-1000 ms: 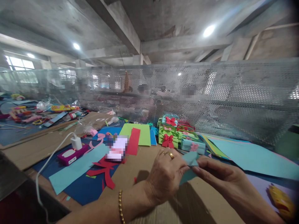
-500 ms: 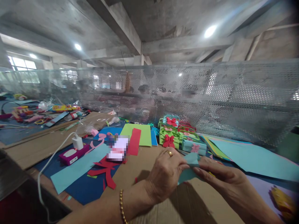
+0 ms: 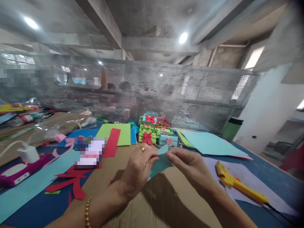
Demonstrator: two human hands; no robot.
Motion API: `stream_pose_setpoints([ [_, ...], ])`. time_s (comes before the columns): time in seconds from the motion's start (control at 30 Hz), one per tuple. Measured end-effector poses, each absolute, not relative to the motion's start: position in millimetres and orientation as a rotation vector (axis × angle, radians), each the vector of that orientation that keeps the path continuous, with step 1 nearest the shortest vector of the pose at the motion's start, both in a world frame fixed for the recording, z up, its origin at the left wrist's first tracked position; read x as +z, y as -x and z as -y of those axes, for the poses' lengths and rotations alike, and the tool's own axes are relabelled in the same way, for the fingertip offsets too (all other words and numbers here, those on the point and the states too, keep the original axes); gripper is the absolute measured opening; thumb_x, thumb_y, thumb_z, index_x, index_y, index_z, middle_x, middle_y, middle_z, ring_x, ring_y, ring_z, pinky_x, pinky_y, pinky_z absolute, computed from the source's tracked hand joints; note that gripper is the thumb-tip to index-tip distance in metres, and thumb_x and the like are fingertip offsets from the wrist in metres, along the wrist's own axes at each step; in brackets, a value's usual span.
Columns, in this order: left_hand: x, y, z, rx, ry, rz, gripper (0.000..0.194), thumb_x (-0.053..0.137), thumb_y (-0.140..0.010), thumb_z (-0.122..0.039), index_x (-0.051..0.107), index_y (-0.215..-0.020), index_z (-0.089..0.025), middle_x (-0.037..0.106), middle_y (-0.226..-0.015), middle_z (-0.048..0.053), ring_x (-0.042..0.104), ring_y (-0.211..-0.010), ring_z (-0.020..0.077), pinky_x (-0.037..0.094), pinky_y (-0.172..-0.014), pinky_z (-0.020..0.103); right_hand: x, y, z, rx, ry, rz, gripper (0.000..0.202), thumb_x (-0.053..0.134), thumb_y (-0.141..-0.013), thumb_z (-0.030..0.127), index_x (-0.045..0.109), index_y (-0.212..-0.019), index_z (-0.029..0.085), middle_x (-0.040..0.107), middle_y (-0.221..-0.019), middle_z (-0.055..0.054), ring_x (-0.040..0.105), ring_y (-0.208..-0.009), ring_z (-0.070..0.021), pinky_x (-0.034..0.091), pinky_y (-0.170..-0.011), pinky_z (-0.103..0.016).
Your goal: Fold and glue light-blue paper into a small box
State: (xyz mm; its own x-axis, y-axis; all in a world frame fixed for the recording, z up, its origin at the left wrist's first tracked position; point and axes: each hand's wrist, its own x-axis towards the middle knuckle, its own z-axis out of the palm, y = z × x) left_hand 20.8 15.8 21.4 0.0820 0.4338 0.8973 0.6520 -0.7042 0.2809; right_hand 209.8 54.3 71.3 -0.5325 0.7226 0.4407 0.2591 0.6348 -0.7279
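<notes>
A small folded piece of light blue paper (image 3: 161,164) is held up over the brown cardboard (image 3: 133,210). My left hand (image 3: 140,167) pinches its left side between thumb and fingers. At its upper right, my right hand (image 3: 190,163) grips the edge between thumb and fingertips. Just beyond the hands stand small paper bags: a green one (image 3: 152,139) with a red bow (image 3: 147,137), and a light blue one (image 3: 174,140) with a pink bow.
A yellow glue gun (image 3: 242,186) lies on white paper at the right. Light blue sheets (image 3: 209,142) are behind it. On the left are a phone (image 3: 91,153), red paper scraps (image 3: 77,182), and a purple power strip (image 3: 23,169). A perforated metal screen (image 3: 199,91) stands behind.
The view has turned to the right, bringing the whole glue gun and a green cup-like object into sight. Both hands still hold the blue paper, which shows more of its surface between them.
</notes>
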Motion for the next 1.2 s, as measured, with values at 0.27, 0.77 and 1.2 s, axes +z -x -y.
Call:
stream_pose_setpoints([
  [0.27,19.4,-22.8,-13.2,-1.624,2.191,1.072,0.010,0.053,-0.098,-0.013,0.062,-0.095,-0.016,0.061,-0.087,0.005,0.056,-0.083,0.0190,0.045,-0.072,0.031,71.4,-204.0,-49.2,0.898,0.857,1.992,0.038,0.062,-0.085,0.048,0.063,-0.061,0.019,0.055,-0.062,0.001,0.048,-0.063,-0.0130,0.038,-0.060,-0.025],
  [0.77,19.3,-24.2,-10.6,-1.650,2.220,1.114,0.011,0.053,-0.098,-0.014,0.061,-0.091,-0.018,0.062,-0.086,0.005,0.056,-0.083,0.0191,0.044,-0.073,0.031,66.0,-203.3,-54.7,1.298,0.767,1.908,0.039,0.073,-0.080,0.055,0.065,-0.066,0.019,0.060,-0.066,0.001,0.052,-0.065,-0.0121,0.041,-0.066,-0.027],
  [1.2,20.4,-24.4,-9.0,-1.620,2.238,1.133,0.016,0.052,-0.099,-0.015,0.062,-0.087,-0.017,0.062,-0.084,0.005,0.055,-0.082,0.0190,0.044,-0.072,0.031,65.3,-203.7,-56.1,1.347,0.811,1.850,0.032,0.076,-0.074,0.046,0.065,-0.063,0.019,0.059,-0.063,0.001,0.052,-0.064,-0.0122,0.042,-0.065,-0.027],
])
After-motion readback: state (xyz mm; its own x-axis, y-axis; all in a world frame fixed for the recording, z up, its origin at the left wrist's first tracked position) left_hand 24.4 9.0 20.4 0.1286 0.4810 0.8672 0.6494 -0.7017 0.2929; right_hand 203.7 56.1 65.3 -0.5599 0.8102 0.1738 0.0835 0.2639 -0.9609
